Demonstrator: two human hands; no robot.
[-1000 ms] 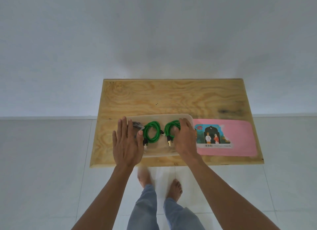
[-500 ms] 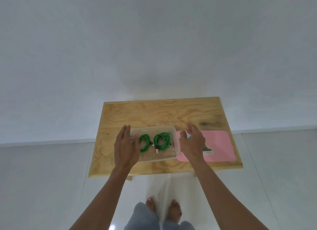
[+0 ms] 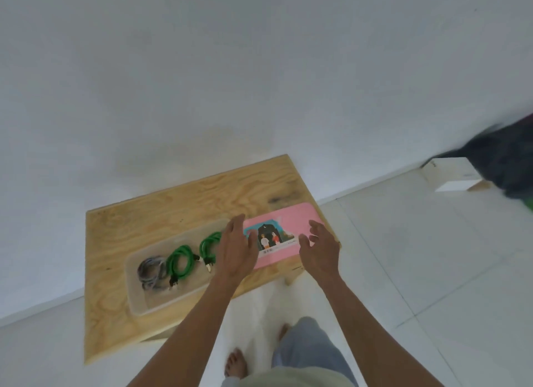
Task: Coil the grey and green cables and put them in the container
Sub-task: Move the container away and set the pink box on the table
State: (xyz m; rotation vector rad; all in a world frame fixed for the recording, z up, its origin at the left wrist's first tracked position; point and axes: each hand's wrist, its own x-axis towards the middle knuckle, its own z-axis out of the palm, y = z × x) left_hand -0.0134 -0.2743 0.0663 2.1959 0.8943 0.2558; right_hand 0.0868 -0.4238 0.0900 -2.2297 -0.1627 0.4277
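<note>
A clear plastic container (image 3: pixel 138 303) lies on the wooden table (image 3: pixel 121 236). Inside it sit a coiled grey cable (image 3: pixel 150 270) at the left and two coiled green cables (image 3: pixel 180 261) (image 3: pixel 209 246) to its right. My left hand (image 3: pixel 235 246) hovers with straight fingers over the container's right end and the edge of the pink lid (image 3: pixel 300 218). My right hand (image 3: pixel 318 249) is spread and relaxed above the lid's right end. Neither hand holds anything.
The pink lid carries a picture label (image 3: pixel 269 238) and lies at the table's right end. A white box (image 3: pixel 452 174) and a dark blurred object (image 3: pixel 507 161) are on the tiled floor at the right. My bare feet (image 3: pixel 236 368) stand before the table.
Both hands have left the container and moved right, over the pink lid. My view has swung to the right, so the table now looks tilted and the grey cable is uncovered.
</note>
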